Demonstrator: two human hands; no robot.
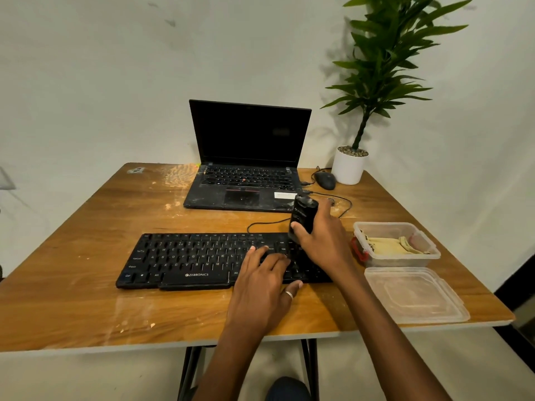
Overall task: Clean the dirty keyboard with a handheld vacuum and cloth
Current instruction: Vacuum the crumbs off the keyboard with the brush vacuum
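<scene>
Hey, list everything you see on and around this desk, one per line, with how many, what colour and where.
brown wooden table: one, brown, foreground
flat black keyboard: one, black, front centre
black handheld vacuum: one, black, over the keyboard's right end
open black laptop: one, black, behind the keyboard, screen dark
black computer mouse: one, black, right of the laptop
black cable: at least one, black, between laptop and keyboard
leafy plant in a round white pot: one, green, back right corner
clear plastic container: one, clear, right of the keyboard, lid off
folded yellowish cloth: count unclear, yellowish, inside the container
clear plastic lid: one, clear, front right
left hand: rests flat on the keyboard
right hand: grips the vacuum
</scene>
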